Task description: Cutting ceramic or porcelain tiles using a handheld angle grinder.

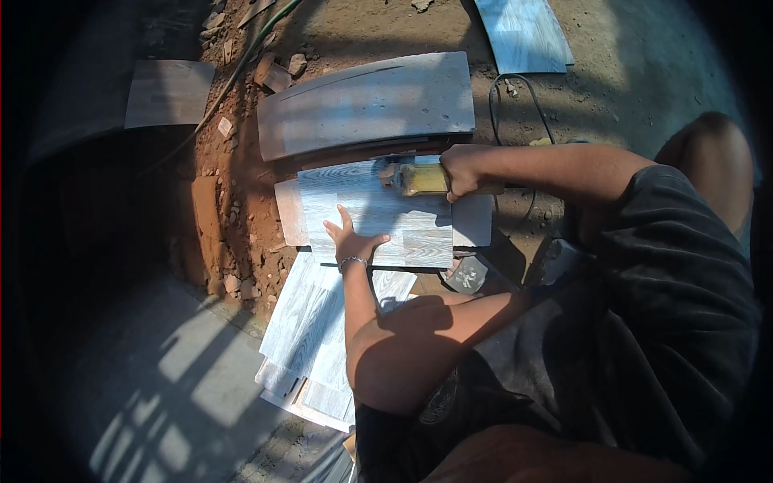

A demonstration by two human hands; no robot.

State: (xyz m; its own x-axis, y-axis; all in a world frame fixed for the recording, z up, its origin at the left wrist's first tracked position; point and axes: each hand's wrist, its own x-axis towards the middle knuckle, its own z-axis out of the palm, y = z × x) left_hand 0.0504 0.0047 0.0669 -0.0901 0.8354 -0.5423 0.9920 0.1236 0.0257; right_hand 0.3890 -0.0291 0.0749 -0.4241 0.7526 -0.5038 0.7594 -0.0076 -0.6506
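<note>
A grey wood-grain tile (419, 229) lies in front of me on top of a paler tile (473, 224) that sticks out at both ends. My left hand (351, 240) rests on the near left part of the grey tile, fingers spread. Closed around the yellow body of an angle grinder (424, 179), my right hand (465, 171) keeps the tool at the tile's far edge. The grinder's head and blurred disc point left; I cannot tell whether the disc touches the tile.
Beyond the tile stands a long grey slab (366, 109). More wood-grain tiles (302, 322) are stacked by my left forearm, and others (527, 36) lie at the far right. A dark cable (543, 109) loops beside the grinder. Broken rubble (229, 193) lines a dirt strip at left.
</note>
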